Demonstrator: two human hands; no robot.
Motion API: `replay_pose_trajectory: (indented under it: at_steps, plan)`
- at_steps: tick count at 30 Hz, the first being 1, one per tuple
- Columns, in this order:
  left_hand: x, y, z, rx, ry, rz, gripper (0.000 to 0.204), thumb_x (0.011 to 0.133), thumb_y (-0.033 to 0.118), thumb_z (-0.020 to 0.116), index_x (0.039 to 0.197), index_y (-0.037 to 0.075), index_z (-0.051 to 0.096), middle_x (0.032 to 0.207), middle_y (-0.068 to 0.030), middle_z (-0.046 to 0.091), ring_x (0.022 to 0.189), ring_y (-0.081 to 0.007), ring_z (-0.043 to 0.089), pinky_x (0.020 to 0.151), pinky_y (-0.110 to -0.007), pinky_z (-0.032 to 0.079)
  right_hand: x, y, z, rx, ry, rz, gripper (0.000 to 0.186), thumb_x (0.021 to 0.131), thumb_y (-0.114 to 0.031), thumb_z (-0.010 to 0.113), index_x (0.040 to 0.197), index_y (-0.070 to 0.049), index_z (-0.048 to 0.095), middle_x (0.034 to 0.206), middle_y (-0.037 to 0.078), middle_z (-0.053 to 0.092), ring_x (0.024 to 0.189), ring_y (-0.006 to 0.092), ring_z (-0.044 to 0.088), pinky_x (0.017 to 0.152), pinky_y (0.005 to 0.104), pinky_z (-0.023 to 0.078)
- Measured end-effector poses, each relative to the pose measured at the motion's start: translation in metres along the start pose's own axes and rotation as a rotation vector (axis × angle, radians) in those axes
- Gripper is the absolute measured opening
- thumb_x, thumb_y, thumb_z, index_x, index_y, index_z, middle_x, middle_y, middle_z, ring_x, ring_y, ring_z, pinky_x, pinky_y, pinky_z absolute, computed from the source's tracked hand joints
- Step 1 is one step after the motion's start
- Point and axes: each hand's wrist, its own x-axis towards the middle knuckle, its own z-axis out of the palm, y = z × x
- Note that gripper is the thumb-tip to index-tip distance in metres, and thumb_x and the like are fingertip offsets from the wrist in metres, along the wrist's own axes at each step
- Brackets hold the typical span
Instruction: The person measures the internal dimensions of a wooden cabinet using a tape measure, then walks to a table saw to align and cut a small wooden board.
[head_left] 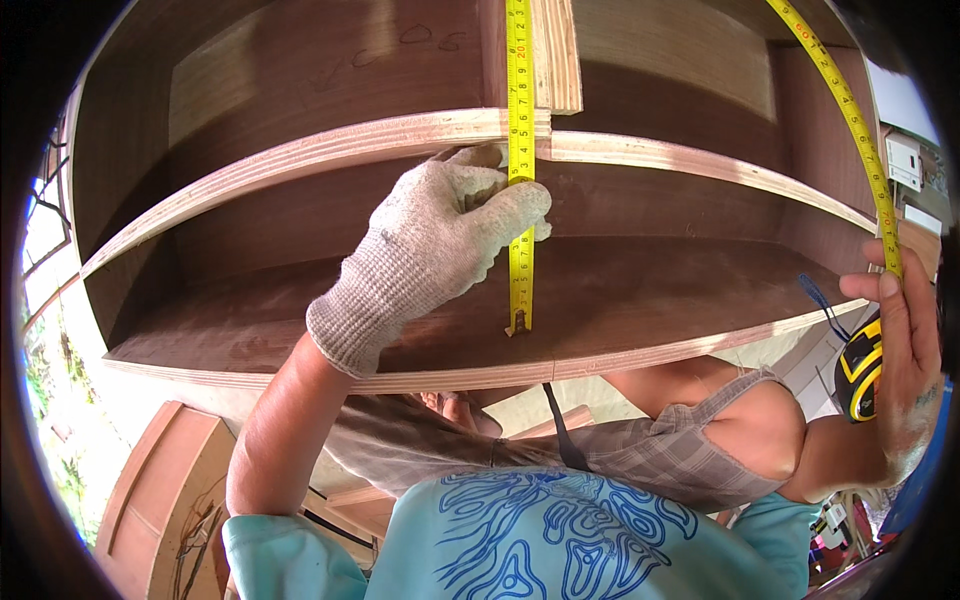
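My left hand [425, 230], in a pale knit work glove, pinches the yellow tape blade [521, 268] between thumb and fingers. The hooked end of that blade hangs just below the glove, in front of the lower compartment of a wooden cabinet [330, 262]. From there the strip runs up past the middle divider and out of the picture. It comes back down at the right into my bare right hand [908, 325], whose fingers close on it. The black and yellow tape measure case [858, 372], with a blue wrist cord, sits against that palm, partly hidden.
A plywood shelf edge [330, 143] crosses the cabinet, and an upright divider [557, 60] meets it near the middle. The cabinet's front edge [450, 378] lies close to my legs. At lower left stands a wooden box [165, 490].
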Motion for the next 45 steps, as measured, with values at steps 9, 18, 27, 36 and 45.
replay_pose_trajectory:
  at_steps: [9,18,27,36,45]
  plan:
    - [0.003,-0.007,0.002,0.07,0.017,0.148,0.039,0.102,0.031,0.067,0.094,-0.006,0.077,0.093,-0.0079,0.067,0.09,-0.0132,0.061,0.087,-0.032,0.052,-0.002,0.01,-0.014,-0.289,0.017,-0.319,0.032,0.109,-0.018,0.045,0.126,0.001,0.062,0.088,0.017,0.074,0.081,0.0212,0.071,0.072,0.0305,0.05]
    - [0.004,0.003,0.001,0.102,-0.008,0.093,0.036,0.101,0.029,0.067,0.1,-0.006,0.077,0.098,-0.0095,0.065,0.087,-0.0131,0.06,0.082,-0.031,0.052,-0.002,0.006,-0.013,-0.293,0.014,-0.328,0.025,0.106,-0.014,0.048,0.119,-0.001,0.064,0.082,0.02,0.074,0.078,0.0325,0.075,0.072,0.0362,0.052]
    - [0.007,0.0,0.001,0.154,0.009,0.084,0.036,0.098,0.038,0.067,0.098,0.004,0.08,0.112,-0.0157,0.069,0.102,-0.031,0.067,0.091,-0.04,0.052,-0.002,0.006,-0.01,-0.271,0.037,-0.326,0.023,0.105,-0.013,0.05,0.116,0.001,0.065,0.082,0.02,0.074,0.08,0.0326,0.076,0.072,0.0361,0.053]
    - [0.005,0.01,0.001,0.093,-0.038,-0.023,0.035,0.101,0.031,0.065,0.097,-0.001,0.08,0.095,-0.0126,0.073,0.112,-0.0209,0.057,0.101,-0.038,0.045,-0.006,0.004,-0.01,-0.283,0.037,-0.326,0.024,0.105,-0.011,0.049,0.119,0.002,0.064,0.085,0.02,0.074,0.082,0.0325,0.075,0.073,0.0365,0.053]
    - [0.004,0.006,0.0,0.058,-0.055,0.006,0.036,0.101,0.034,0.065,0.093,0.002,0.081,0.099,-0.0127,0.076,0.134,-0.0248,0.05,0.114,-0.042,0.036,-0.006,0.005,-0.008,-0.317,0.034,-0.253,0.029,0.108,-0.015,0.045,0.123,0.002,0.062,0.088,0.016,0.072,0.08,0.0231,0.066,0.077,0.0333,0.048]
